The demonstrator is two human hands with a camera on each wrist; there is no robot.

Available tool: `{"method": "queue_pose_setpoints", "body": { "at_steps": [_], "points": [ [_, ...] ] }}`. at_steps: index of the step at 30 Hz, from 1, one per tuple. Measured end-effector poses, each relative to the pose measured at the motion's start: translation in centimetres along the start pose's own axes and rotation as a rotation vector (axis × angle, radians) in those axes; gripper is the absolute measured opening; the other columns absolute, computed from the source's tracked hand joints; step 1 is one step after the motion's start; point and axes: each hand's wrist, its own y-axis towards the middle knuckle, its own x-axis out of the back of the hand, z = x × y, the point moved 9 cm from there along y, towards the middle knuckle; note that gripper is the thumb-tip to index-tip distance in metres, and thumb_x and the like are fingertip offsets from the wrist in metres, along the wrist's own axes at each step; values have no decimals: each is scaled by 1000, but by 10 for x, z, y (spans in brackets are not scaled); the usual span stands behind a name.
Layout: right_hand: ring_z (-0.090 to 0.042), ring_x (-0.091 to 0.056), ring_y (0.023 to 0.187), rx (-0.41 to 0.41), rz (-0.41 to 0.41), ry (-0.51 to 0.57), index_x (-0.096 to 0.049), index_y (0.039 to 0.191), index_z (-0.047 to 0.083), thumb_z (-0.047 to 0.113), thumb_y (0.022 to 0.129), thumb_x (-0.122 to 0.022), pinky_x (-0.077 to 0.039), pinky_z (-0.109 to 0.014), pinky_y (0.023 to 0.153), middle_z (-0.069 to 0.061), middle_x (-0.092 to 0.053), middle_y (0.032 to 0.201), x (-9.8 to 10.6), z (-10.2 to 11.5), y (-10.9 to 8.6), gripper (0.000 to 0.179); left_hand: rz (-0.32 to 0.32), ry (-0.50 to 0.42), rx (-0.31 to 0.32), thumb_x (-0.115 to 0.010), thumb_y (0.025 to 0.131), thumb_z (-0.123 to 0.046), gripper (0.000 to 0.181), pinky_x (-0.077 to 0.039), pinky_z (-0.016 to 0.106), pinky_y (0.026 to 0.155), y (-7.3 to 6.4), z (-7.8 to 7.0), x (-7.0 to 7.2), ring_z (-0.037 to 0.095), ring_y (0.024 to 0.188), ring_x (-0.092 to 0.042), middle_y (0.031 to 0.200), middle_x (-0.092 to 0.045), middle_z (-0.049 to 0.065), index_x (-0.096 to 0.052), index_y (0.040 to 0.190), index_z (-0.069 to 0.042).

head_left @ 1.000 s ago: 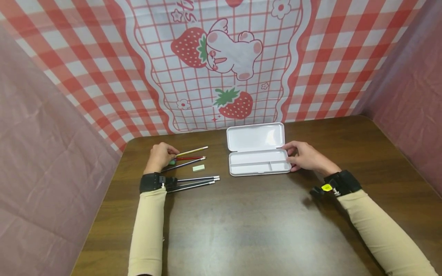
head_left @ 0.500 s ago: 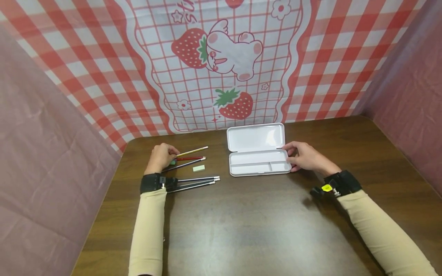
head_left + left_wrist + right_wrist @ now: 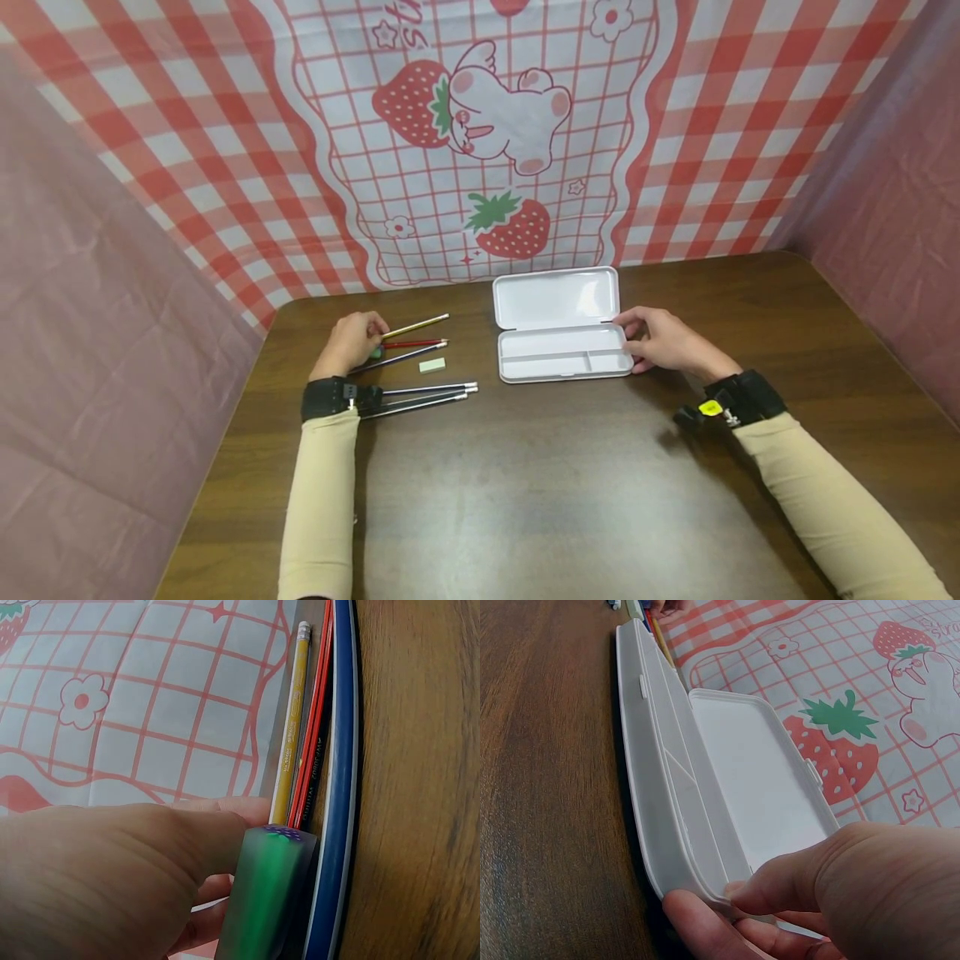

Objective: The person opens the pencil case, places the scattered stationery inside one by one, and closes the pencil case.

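Observation:
My left hand is at the far left of the table, its thumb and fingers pinching a yellow pencil by its near end. Right below those fingers lies a frosted block with a green inside, which covers part of the grip in the left wrist view. A red pencil and a blue pencil lie beside the yellow one. With thumb over the rim and fingers outside, my right hand grips the right end of a white pencil case. Its lid stands raised, and no items show in its compartments.
A pale green eraser lies between the pencils and the case. Several dark pencils are nearer, partly hidden by the left wrist camera. A checked strawberry cloth hangs behind the wooden table.
The yellow pencil's eraser end has shifted slightly left and up along with my left hand. The right hand and the pencil case have stayed in place.

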Motion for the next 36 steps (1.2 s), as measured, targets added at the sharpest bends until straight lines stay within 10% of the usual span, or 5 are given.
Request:
{"method": "queue_pose_setpoints", "body": {
  "at_steps": [18, 36],
  "points": [
    [-21, -67, 89, 1, -3, 9, -51, 153, -16, -3, 106, -67, -68, -29, 69, -34, -58, 130, -1, 1, 1, 52, -5, -10, 3, -73, 94, -3, 24, -48, 36, 78, 0, 1, -1, 22, 83, -65, 86, -71, 2, -83, 112, -15],
    [-22, -68, 92, -3, -2, 13, -50, 154, -16, -2, 106, -67, -69, -30, 70, -34, -58, 131, -1, -1, 1, 53, -18, -11, -33, -72, 94, -1, 27, -58, 55, 93, -2, -3, 1, 33, 101, -74, 103, -80, 12, -80, 117, -13]
  ]
}}
